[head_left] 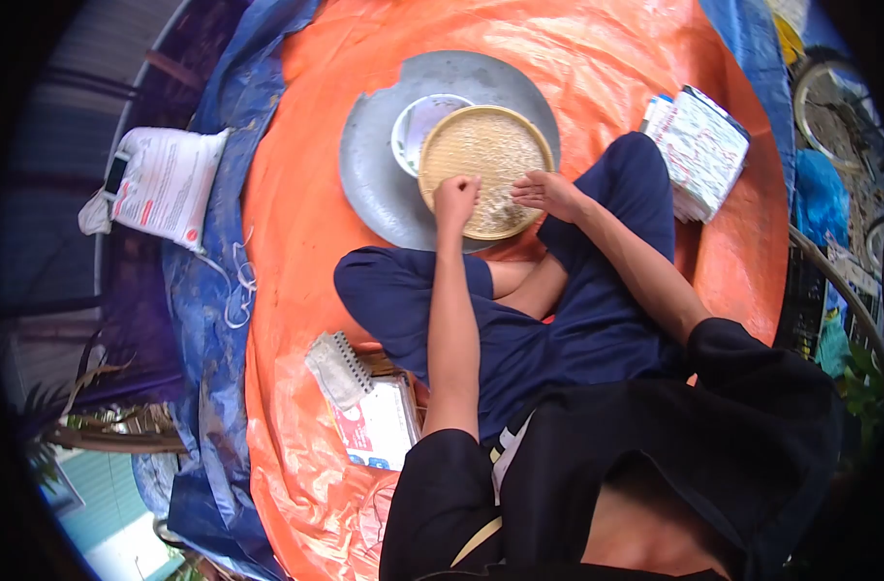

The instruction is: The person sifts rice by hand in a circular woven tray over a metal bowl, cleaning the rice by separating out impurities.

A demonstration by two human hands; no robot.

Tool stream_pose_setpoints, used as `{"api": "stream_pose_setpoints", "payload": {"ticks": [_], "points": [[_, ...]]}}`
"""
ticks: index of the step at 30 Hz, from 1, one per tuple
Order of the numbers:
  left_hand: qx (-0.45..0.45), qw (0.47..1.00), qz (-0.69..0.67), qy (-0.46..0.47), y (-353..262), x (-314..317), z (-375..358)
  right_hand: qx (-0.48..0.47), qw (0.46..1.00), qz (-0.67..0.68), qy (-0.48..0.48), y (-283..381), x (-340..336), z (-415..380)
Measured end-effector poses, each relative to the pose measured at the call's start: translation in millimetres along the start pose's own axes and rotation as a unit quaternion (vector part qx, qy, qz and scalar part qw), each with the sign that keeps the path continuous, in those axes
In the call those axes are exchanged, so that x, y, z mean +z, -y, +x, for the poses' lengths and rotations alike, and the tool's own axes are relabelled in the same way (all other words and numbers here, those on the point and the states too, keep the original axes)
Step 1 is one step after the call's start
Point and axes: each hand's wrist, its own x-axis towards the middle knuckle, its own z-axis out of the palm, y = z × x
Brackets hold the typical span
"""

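Note:
A round woven tray (pixel 485 145) with pale grains spread over it rests partly over a white bowl (pixel 413 131), on a large grey round metal tray (pixel 369 198). At the woven tray's lower left edge is my left hand (pixel 456 201), its fingers curled closed; what they hold, if anything, is too small to make out. My right hand (pixel 550 194) hovers over the lower right part of the woven tray, fingers stretched out, with nothing seen in it. A darker patch of grains lies between the hands.
An orange tarp (pixel 296 194) lies under my crossed legs, with a blue tarp (pixel 204 320) along its left. A white sack (pixel 166 184) is at the left, a stack of printed packets (pixel 698 155) at the right. A spiral notebook (pixel 340 373) and papers (pixel 379 426) lie beside my left leg.

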Motion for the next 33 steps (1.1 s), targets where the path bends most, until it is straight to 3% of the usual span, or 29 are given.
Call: {"api": "stream_pose_setpoints", "payload": {"ticks": [2,15,33], "points": [[0.024,0.975,0.217,-0.048,-16.1,-1.5,-9.4,0.004,1.0,0.002,0.006,2.0,0.8,-1.8],[-0.024,0.955,0.291,-0.049,-33.2,-1.0,-19.3,0.01,1.0,-0.007,0.017,0.4,-0.8,-3.8],[-0.018,0.954,0.3,-0.016,-34.1,-0.9,-20.9,0.013,1.0,-0.004,0.014,0.2,-0.9,-1.6]]}}
